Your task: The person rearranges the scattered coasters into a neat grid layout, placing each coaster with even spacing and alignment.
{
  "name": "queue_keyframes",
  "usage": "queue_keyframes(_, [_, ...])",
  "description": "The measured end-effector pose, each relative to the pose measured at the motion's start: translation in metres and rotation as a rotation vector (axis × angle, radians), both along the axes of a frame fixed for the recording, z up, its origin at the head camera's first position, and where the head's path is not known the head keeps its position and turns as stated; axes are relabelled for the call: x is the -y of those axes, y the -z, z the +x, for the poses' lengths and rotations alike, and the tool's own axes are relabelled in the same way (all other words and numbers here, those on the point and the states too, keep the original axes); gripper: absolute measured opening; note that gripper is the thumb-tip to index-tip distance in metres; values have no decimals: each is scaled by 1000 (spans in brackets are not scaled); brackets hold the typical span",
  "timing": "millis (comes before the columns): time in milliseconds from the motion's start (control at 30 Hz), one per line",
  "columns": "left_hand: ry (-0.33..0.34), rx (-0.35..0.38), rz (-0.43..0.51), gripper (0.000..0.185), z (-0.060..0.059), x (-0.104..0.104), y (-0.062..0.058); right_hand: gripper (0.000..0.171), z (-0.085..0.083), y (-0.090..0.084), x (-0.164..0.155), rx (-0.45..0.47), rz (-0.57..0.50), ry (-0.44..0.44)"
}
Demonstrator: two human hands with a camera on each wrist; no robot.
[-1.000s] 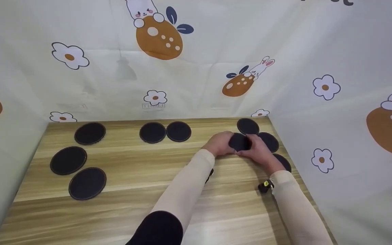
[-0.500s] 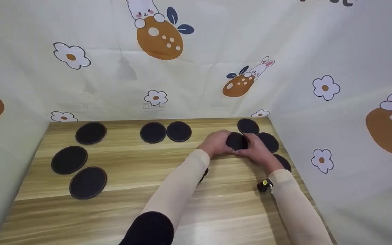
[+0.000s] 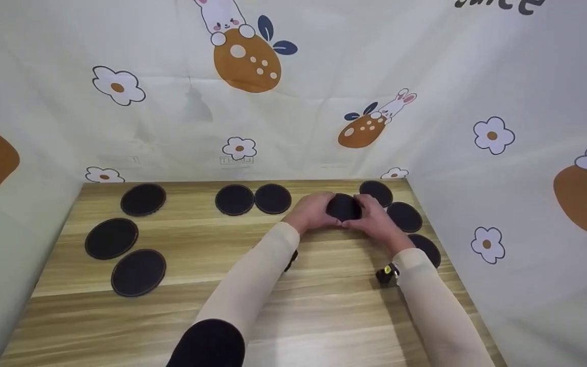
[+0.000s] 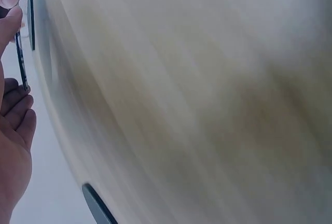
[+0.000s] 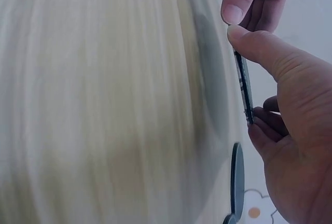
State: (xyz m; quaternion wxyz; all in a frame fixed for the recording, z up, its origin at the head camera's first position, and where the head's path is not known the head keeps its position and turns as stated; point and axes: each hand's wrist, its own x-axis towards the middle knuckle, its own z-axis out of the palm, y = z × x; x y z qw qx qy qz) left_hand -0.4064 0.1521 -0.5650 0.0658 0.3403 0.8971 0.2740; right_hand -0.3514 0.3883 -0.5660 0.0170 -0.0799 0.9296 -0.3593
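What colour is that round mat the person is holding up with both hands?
The round mat is black, with a thin brownish edge like the others; the head view shows it best.

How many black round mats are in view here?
9: three at the table's left, two at back centre, three along the right edge, one held in both hands. More may be stacked there.

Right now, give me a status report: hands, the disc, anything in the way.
Left hand and right hand both pinch the round black flat disc, lifted off the wooden table. Eight more black discs lie around; nearest one sits just behind.
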Motion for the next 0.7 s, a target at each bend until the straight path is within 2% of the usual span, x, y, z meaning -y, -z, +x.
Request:
queue_keyframes(333, [-33,19,-2,82,-10,29,-2,97,-17,-7,26,-31,24,-51])
queue_keyframes(500, [-33,3,0,79,-14,42,-1,98,-23,-8,40,-2,6,-36])
queue_keyframes(700, [-60,-12,-3,78,-18,54,-2,97,-31,-12,53,-21,0,-65])
